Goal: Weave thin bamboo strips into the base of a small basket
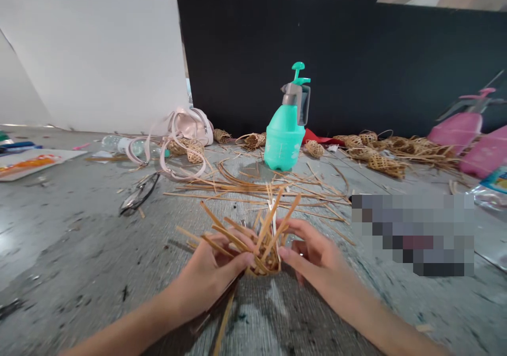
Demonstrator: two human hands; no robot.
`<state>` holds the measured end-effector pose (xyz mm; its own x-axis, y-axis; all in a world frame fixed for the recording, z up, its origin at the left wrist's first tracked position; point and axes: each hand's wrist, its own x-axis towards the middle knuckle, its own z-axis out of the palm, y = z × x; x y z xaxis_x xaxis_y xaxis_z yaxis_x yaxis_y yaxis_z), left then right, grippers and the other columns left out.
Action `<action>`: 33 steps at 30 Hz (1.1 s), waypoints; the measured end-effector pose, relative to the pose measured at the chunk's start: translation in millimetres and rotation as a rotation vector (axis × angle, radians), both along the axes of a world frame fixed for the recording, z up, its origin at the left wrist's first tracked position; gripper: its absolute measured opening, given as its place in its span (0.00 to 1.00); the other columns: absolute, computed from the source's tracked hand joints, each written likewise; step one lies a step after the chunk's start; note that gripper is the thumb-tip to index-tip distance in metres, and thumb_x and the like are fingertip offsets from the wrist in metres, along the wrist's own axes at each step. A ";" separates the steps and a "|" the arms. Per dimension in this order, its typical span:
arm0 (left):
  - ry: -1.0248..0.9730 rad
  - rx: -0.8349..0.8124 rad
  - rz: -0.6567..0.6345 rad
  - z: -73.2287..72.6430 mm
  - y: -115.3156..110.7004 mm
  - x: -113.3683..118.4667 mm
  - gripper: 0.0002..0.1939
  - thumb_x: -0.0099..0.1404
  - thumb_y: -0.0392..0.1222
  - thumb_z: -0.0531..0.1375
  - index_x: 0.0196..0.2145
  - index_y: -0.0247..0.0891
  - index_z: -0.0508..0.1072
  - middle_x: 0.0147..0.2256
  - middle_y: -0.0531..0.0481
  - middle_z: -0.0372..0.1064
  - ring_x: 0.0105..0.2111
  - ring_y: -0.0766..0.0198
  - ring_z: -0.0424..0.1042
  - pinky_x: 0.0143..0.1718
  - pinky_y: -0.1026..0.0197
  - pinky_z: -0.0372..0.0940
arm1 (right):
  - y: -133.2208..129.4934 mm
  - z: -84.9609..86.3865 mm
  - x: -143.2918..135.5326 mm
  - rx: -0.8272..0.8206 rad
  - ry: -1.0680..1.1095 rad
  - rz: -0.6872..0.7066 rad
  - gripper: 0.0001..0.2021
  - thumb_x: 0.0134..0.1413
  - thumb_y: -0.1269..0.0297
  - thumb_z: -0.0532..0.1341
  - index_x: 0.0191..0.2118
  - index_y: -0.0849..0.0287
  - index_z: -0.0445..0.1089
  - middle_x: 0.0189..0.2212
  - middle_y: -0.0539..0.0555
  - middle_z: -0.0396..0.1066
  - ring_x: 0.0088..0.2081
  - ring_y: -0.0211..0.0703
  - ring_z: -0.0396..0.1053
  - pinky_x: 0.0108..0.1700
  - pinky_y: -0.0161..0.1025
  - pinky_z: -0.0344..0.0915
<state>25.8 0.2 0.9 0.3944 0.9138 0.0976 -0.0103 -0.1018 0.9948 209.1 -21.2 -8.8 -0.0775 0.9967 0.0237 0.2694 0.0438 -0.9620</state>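
Between my hands, low over the grey table, is a small half-woven basket (264,263) of tan bamboo strips, with loose strip ends sticking up and out to the left. My left hand (222,255) grips its left side, thumb pressed on the strips. On the right side, my right hand (311,250) pinches a strip at the rim between thumb and fingers. A pale, whitish strip (273,218) stands upright near the right fingers. One long strip (225,319) runs from beneath the basket toward me.
Loose bamboo strips (253,188) lie beyond my hands. Behind them stands a turquoise spray bottle (282,139). Finished woven pieces (386,163) and pink sprayers (455,131) are at right. Eyeglasses (139,195), a pink bag (190,126) and a clear bottle (114,143) lie left.
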 end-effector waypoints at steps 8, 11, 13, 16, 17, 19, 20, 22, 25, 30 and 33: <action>-0.027 -0.124 -0.225 -1.4 4.8 -4.3 0.08 0.54 0.41 0.63 0.30 0.33 0.75 0.33 0.45 0.74 0.32 0.60 0.72 0.37 0.61 0.65 | 19.2 20.6 22.2 -0.058 0.073 -0.015 0.17 0.49 0.55 0.59 0.46 0.51 0.63 0.18 0.42 0.57 0.15 0.29 0.46 0.17 0.30 0.46; -0.021 -0.137 -0.273 -1.5 7.0 -6.1 0.07 0.54 0.40 0.63 0.30 0.33 0.75 0.32 0.45 0.74 0.32 0.61 0.72 0.37 0.62 0.65 | 20.5 24.7 30.5 -0.090 -0.060 0.061 0.11 0.50 0.56 0.59 0.39 0.54 0.68 0.14 0.41 0.51 0.16 0.30 0.46 0.18 0.31 0.42; -0.015 -0.136 -0.276 -2.0 7.8 -7.2 0.07 0.54 0.39 0.63 0.30 0.33 0.75 0.31 0.45 0.74 0.33 0.60 0.72 0.37 0.62 0.65 | 20.1 25.4 32.9 -0.110 -0.008 0.099 0.09 0.49 0.56 0.60 0.35 0.53 0.68 0.19 0.44 0.59 0.17 0.29 0.47 0.18 0.31 0.42; -0.044 -0.137 -0.285 -4.6 9.3 -8.7 0.07 0.55 0.39 0.63 0.30 0.33 0.74 0.31 0.46 0.74 0.31 0.61 0.72 0.36 0.61 0.65 | 18.7 26.7 33.5 -0.073 0.148 0.109 0.08 0.47 0.57 0.61 0.29 0.55 0.66 0.42 0.48 0.64 0.16 0.24 0.45 0.18 0.32 0.41; -0.068 -0.145 -0.289 -5.9 10.2 -9.2 0.06 0.55 0.39 0.63 0.30 0.33 0.74 0.31 0.46 0.73 0.31 0.61 0.72 0.36 0.61 0.65 | 18.3 27.6 33.6 -0.050 0.177 0.105 0.08 0.47 0.57 0.61 0.28 0.55 0.66 0.47 0.48 0.62 0.16 0.23 0.44 0.17 0.32 0.41; -0.119 -0.157 -0.288 -8.4 12.2 -10.2 0.06 0.55 0.39 0.64 0.29 0.33 0.73 0.30 0.47 0.73 0.31 0.61 0.72 0.36 0.61 0.65 | 18.0 29.6 33.8 -0.014 0.195 0.088 0.07 0.46 0.58 0.62 0.28 0.56 0.67 0.52 0.48 0.58 0.16 0.22 0.44 0.17 0.32 0.41; -0.137 -0.159 -0.286 -9.5 13.2 -10.7 0.06 0.55 0.39 0.64 0.29 0.33 0.73 0.30 0.47 0.72 0.31 0.61 0.72 0.36 0.60 0.65 | 18.1 30.3 33.9 -0.006 0.200 0.075 0.07 0.46 0.59 0.62 0.28 0.56 0.67 0.52 0.48 0.58 0.15 0.21 0.44 0.17 0.33 0.41; -0.154 -0.142 -0.286 -11.2 15.0 -11.4 0.06 0.55 0.39 0.64 0.29 0.33 0.73 0.32 0.46 0.72 0.31 0.61 0.72 0.35 0.61 0.65 | 19.1 30.5 34.3 -0.011 0.218 0.051 0.06 0.46 0.59 0.62 0.29 0.55 0.68 0.52 0.48 0.59 0.15 0.21 0.43 0.17 0.33 0.40; -0.165 -0.126 -0.300 -12.1 15.9 -12.1 0.04 0.56 0.38 0.63 0.29 0.34 0.73 0.35 0.47 0.72 0.33 0.62 0.72 0.37 0.62 0.65 | 21.5 29.3 34.6 -0.028 0.250 0.034 0.07 0.45 0.58 0.63 0.28 0.55 0.69 0.50 0.47 0.60 0.16 0.22 0.43 0.18 0.33 0.39; -0.114 -0.165 -0.298 -11.1 13.8 -11.9 0.07 0.56 0.39 0.63 0.33 0.35 0.74 0.31 0.47 0.74 0.32 0.62 0.72 0.38 0.61 0.64 | 23.2 36.3 42.0 0.050 0.277 -0.090 0.07 0.42 0.58 0.65 0.27 0.55 0.71 0.45 0.49 0.63 0.17 0.24 0.43 0.18 0.33 0.41; -0.112 -0.134 -0.285 -10.3 13.3 -11.4 0.08 0.56 0.40 0.63 0.34 0.34 0.75 0.30 0.47 0.73 0.32 0.62 0.72 0.37 0.62 0.64 | 22.3 45.2 53.6 0.111 0.272 -0.157 0.07 0.42 0.59 0.65 0.26 0.57 0.70 0.33 0.49 0.65 0.17 0.27 0.43 0.17 0.33 0.42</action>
